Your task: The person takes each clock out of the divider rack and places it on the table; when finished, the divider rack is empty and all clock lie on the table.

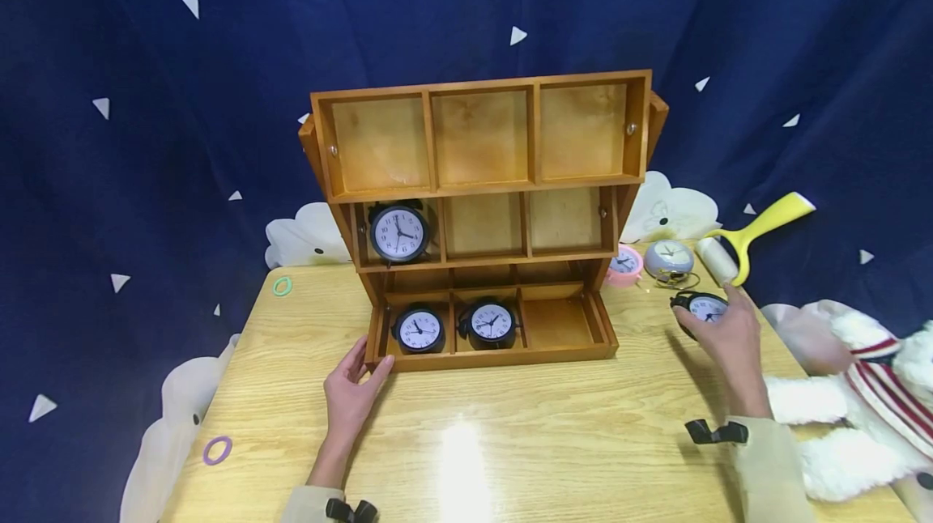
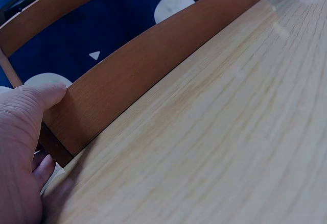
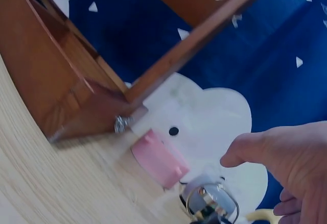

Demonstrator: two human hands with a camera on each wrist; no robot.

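My left hand [image 1: 348, 400] grips the front left corner of the wooden shelf [image 1: 496, 359]; in the left wrist view the thumb of that hand [image 2: 20, 132] lies on the shelf's front board [image 2: 127, 71]. At the right of the table, my right hand [image 1: 732, 345] holds a black alarm clock [image 1: 707, 309] between thumb and fingers, with a shadow below. Black clocks stand in the bottom left compartment [image 1: 419, 331], the bottom middle one [image 1: 492, 322] and the middle tier's left one [image 1: 398, 233]. The right wrist view shows the right hand [image 3: 301, 168]; the held clock is mostly out of frame.
Right of the shelf stand a pink clock [image 1: 624, 264] and a grey clock [image 1: 670, 258]. Behind the right hand is a yellow-handled roller [image 1: 765, 227]. A plush toy [image 1: 860, 393] lies at the right edge. Green [image 1: 282, 287] and purple [image 1: 217, 450] rings lie at left.
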